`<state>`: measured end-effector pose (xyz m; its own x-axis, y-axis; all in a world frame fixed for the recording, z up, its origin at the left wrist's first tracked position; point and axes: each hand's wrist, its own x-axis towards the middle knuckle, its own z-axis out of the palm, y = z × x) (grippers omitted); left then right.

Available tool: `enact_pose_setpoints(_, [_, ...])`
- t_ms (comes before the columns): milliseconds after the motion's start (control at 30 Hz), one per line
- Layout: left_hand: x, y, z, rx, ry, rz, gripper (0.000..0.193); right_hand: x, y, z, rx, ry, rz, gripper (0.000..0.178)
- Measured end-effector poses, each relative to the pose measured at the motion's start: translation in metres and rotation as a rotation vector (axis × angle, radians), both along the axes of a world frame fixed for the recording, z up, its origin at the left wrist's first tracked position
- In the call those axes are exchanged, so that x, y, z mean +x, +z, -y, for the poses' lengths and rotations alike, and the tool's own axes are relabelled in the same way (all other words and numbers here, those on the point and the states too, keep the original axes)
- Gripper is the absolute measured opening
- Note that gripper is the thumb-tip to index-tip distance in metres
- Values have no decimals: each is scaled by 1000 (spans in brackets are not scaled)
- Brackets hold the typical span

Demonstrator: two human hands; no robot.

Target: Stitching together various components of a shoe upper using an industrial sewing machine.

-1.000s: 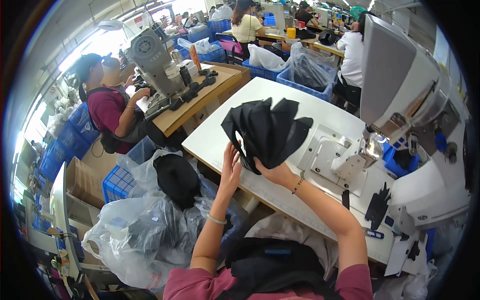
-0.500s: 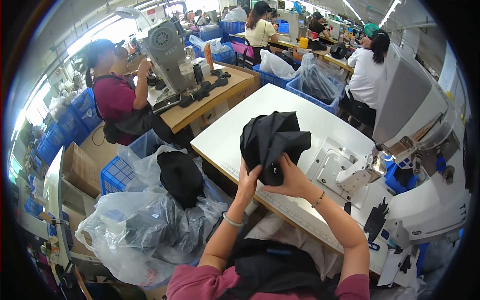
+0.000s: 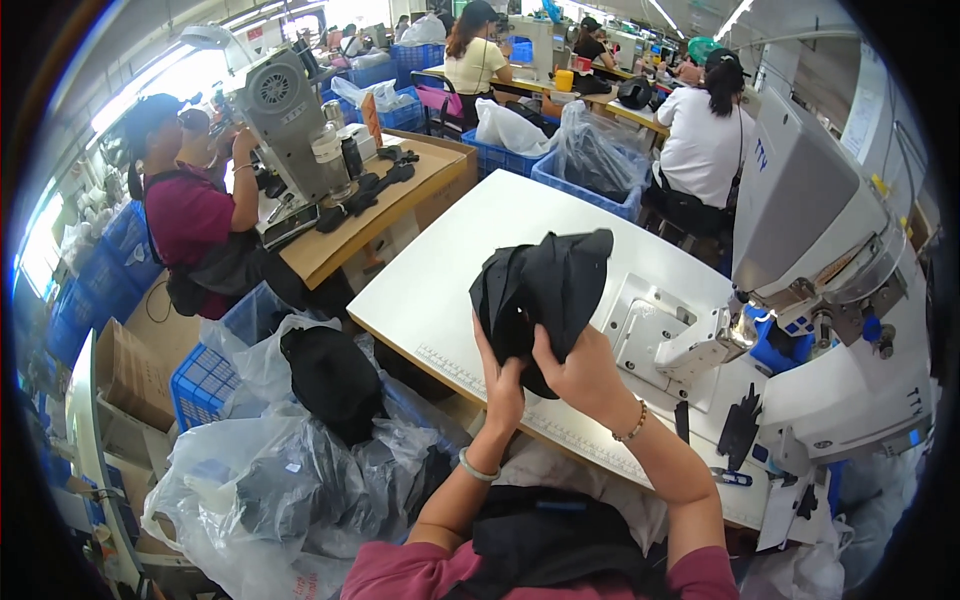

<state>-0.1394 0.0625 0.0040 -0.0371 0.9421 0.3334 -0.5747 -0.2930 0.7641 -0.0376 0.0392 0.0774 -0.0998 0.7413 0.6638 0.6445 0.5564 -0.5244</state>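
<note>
A black fabric cap, folded and bunched, is held up over the front part of the white tabletop. My left hand grips its near left side, fingers partly hidden behind the cloth. From the right, my right hand pinches the near edge, with the thumb on top. A small hole shows in the cloth between my thumbs. Right of the cap stands a white and grey sewing machine, its metal plate set into the table. Another black cap lies on plastic bags at the left.
Dark strips and a small blue-handled tool lie at the table's right front. A clear bag and a blue crate stand left. One co-worker sits at the left machine; another, in white, sits beyond the table.
The cap has turned and tilted in my hands, so a pointed flap now rises at its upper right. My right hand has rolled over it. The whole view has swung a little to the right.
</note>
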Motion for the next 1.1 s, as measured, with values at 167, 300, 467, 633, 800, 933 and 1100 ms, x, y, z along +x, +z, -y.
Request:
enact_pose_setpoints(167, [13,11,-16,-407,-204,422,49,-3,6,15,-153,-157,25,8])
enact_pose_setpoints(300, [29,12,-14,-394,-235,300,57,-11,22,5,-262,-242,151,22])
enact_pose_setpoints(467, [35,-21,-23,-375,-207,176,62,-9,29,-41,-512,-121,267,44])
enact_pose_setpoints(633, [19,-34,-35,-389,-309,99,84,15,-5,-61,-619,-85,188,67])
enact_pose_setpoints(800, [5,-32,-36,-221,-335,-65,65,47,-7,-58,-549,277,181,93])
enact_pose_setpoints(933, [3,-23,-32,-354,-407,49,60,62,17,-50,-792,313,-66,61])
enact_pose_setpoints(1100, [4,-19,-32,-578,-265,154,64,75,11,-70,92,-359,104,37])
